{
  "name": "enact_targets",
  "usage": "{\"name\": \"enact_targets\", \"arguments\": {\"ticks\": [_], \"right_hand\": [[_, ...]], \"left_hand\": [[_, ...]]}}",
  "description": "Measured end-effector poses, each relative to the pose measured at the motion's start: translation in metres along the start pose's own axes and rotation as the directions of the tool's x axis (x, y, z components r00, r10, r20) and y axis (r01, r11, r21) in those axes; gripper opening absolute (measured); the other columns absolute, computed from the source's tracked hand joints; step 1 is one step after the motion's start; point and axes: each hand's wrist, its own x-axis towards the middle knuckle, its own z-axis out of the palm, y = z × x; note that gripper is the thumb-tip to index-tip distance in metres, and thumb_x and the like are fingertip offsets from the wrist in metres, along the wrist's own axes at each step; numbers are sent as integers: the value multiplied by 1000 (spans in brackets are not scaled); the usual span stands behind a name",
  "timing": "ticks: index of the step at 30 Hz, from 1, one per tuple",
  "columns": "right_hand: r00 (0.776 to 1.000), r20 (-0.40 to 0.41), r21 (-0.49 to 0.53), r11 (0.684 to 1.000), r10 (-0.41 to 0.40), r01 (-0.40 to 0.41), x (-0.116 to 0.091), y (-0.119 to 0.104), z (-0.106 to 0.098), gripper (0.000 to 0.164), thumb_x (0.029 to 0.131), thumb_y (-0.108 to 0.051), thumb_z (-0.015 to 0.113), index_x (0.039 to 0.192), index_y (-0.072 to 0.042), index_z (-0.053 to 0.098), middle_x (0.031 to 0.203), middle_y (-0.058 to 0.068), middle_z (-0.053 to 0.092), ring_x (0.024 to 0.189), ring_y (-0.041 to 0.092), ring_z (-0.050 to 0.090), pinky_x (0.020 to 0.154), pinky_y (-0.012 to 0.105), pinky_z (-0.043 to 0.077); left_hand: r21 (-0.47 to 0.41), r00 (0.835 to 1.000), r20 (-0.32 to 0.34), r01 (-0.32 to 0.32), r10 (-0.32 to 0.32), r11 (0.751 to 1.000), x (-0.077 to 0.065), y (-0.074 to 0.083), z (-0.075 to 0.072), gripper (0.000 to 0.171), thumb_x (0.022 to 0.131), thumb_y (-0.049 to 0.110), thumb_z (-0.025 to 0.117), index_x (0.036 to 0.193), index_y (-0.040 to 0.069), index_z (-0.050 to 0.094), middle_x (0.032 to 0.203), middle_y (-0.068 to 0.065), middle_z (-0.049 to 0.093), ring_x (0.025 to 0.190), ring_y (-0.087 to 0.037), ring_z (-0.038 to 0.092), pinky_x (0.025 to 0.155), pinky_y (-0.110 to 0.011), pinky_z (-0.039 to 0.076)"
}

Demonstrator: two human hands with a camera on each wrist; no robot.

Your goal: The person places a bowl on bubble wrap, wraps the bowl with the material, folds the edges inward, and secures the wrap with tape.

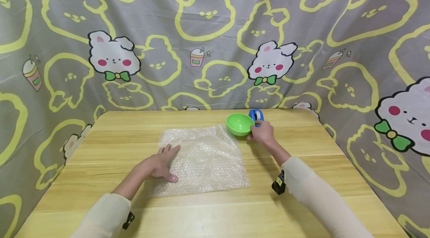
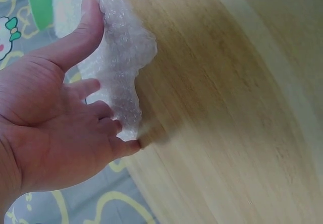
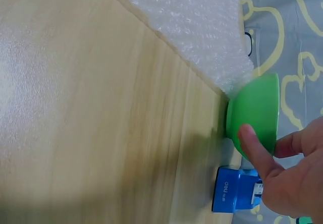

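Holds the green bowl point(image 1: 239, 124) with the right hand point(image 1: 263, 132), right of centre in the head view, at the upper right corner of the bubble wrap point(image 1: 208, 163). Pinches it at its right side, thumb against the outer wall and fingers partly hidden behind the rim in the right wrist view. Opens upward, with a bare inside on show; impossible to tell whether resting or slightly raised.

Just beside the bowl and the right hand, towards the upper right: a blue tape dispenser point(image 3: 234, 188), marked "deli" in the right wrist view and partly covered by the hand.

Spreads the left hand point(image 1: 160, 164) palm down over the left side of the wrap, thumb well apart from the fingers. Holds nothing there; hard to tell how firmly pressed. Shows the wrap's uneven edge beyond the fingers in the left wrist view, with a bit of the bowl at the upper left.

Beneath all this, a wooden tabletop point(image 1: 208, 212) across the lower frame. At lower left and lower right, pale sleeves point(image 1: 319, 193) with small black devices point(image 1: 278, 185) at the wrists. Behind, a grey cloth point(image 1: 161, 17) with yellow outlines, white rabbits and pink cups.
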Motion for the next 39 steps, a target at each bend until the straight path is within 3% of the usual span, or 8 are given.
{"name": "enact_targets", "arguments": {"ticks": [7, 14, 24, 30, 39], "right_hand": [[1000, -12, 31, 1000, 6, -5, -7, -10, -10, 56, 99, -9, 50, 151, 7, 39, 110, 34, 69, 78, 30, 77, 76, 39, 63], [996, 64, 66, 996, -65, 61, -24, -35, 0, 53, 97, -5, 50, 148, 7, 45, 108, 37, 69, 55, 11, 70, 61, 25, 61], [959, 242, 106, 986, -148, 126, -65, -59, 54, 47, 95, 1, 55, 141, 4, 54, 81, 21, 74, 73, 38, 76, 73, 46, 63], [940, 281, 81, 980, -195, 179, -75, -57, 78, 46, 92, 4, 54, 137, 7, 57, 77, 20, 74, 64, 32, 75, 68, 45, 63], [943, 273, 19, 981, -188, 191, -78, -43, 89, 45, 89, 5, 55, 134, 7, 60, 73, 18, 74, 65, 34, 75, 62, 39, 63]], "left_hand": [[6, 1000, 0, 0, 0, 1000, 0, -1, 1, 118, 74, 30, 89, 161, 2, 15, 163, -37, 4, 150, -58, 5, 115, -77, 10], [7, 1000, 2, 2, -2, 1000, -1, -4, 3, 119, 73, 31, 90, 161, 2, 15, 163, -37, 4, 149, -58, 4, 114, -77, 10], [2, 1000, -1, -7, 7, 1000, 0, -5, 0, 121, 72, 32, 90, 162, 2, 14, 163, -37, 3, 148, -60, 3, 113, -78, 9], [8, 1000, -4, -10, 10, 1000, 2, -6, 0, 121, 72, 33, 89, 161, 1, 14, 163, -37, 3, 148, -60, 3, 114, -78, 10], [12, 1000, 1, -17, 17, 1000, 1, -4, -1, 121, 71, 33, 89, 161, 1, 14, 163, -37, 3, 148, -61, 3, 113, -78, 10]]}}
